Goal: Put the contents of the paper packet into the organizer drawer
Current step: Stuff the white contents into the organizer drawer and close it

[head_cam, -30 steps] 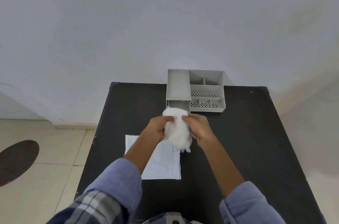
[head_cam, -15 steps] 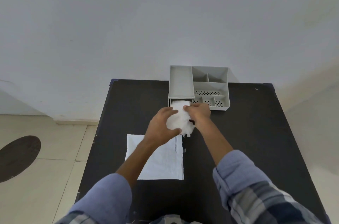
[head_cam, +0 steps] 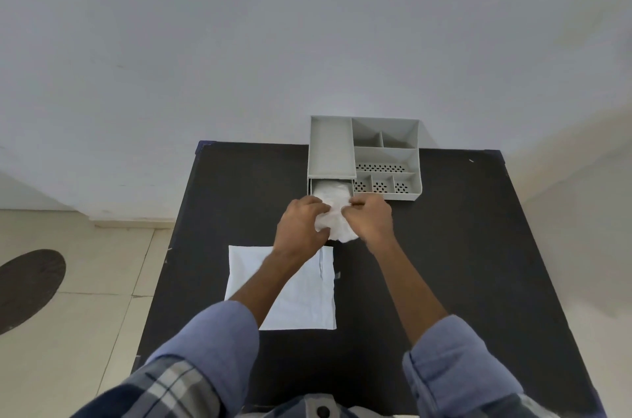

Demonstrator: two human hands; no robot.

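We pinch the white wad (head_cam: 337, 224) between left hand (head_cam: 301, 224) and right hand (head_cam: 371, 220); its far end enters the drawer (head_cam: 331, 190) directly ahead of both grips.

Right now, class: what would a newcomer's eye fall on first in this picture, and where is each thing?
Mid-table, the left hand and right hand press a crumpled white wad into the open drawer at the front left of the grey organizer, which stands at the table's far edge against the wall. Nearer the person, a flat white paper packet lies on the black table.
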